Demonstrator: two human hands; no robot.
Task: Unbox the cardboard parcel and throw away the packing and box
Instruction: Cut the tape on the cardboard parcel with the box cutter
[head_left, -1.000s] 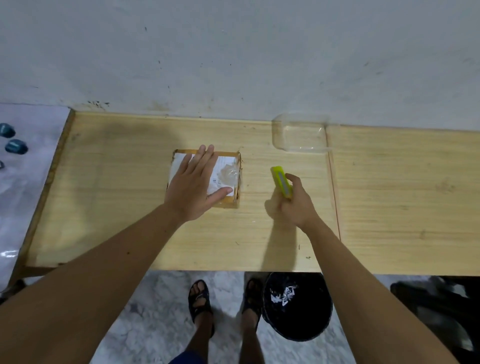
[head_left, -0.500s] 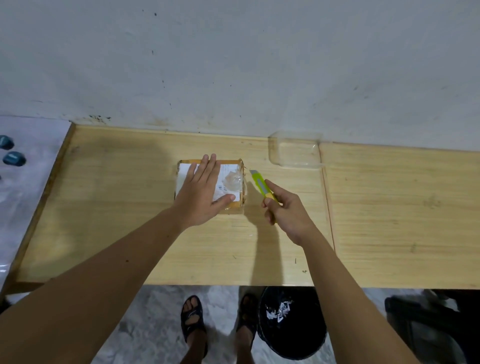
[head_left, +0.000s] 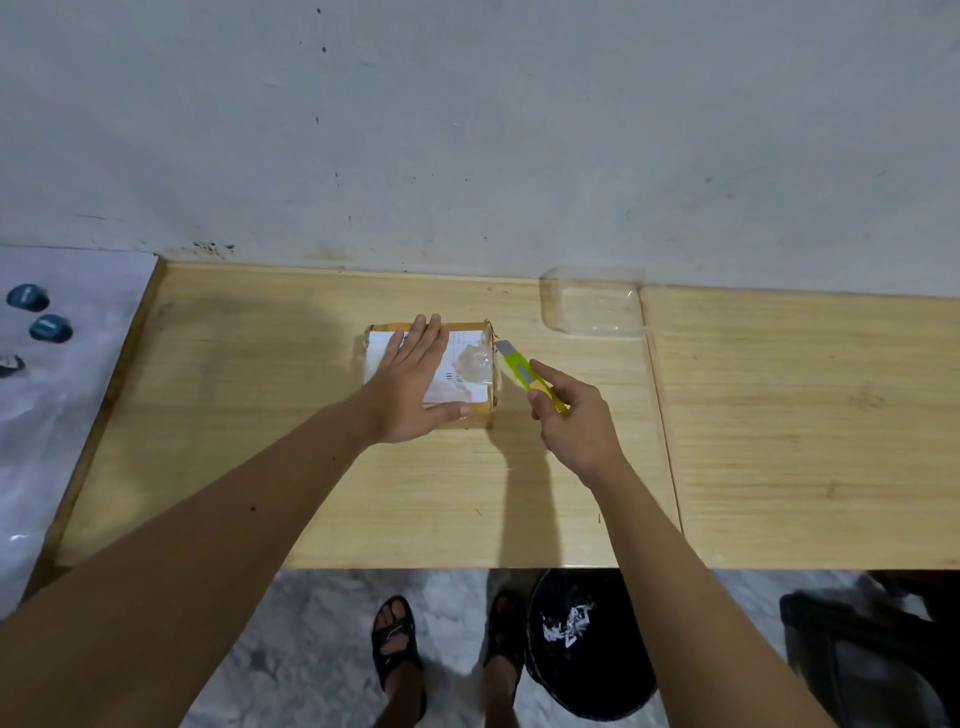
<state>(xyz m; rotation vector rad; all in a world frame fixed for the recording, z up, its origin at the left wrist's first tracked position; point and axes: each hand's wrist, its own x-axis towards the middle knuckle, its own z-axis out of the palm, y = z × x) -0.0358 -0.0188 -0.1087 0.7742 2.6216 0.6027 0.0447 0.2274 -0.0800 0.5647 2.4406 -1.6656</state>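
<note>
Pale wall backs a wooden table (head_left: 260, 415) made of two boards joined side by side. At the middle of the left board lies the parcel (head_left: 467, 364), taped, with a white label on top. The left hand (head_left: 410, 389) rests flat on it, grip released, fingers spread across the label. The right hand (head_left: 576, 431), grip clenched around a yellow-green cutter (head_left: 524, 374), holds the blade tip just beside the parcel's far right corner; contact cannot be confirmed. A clear plastic tray (head_left: 592, 306) sits near the wall, behind the cutter. Blue objects (head_left: 49, 327) lie on white sheeting left of the table. Below the table edge, a black bin (head_left: 587, 644) holding paper scraps stands beside sandalled feet (head_left: 397, 644).
</note>
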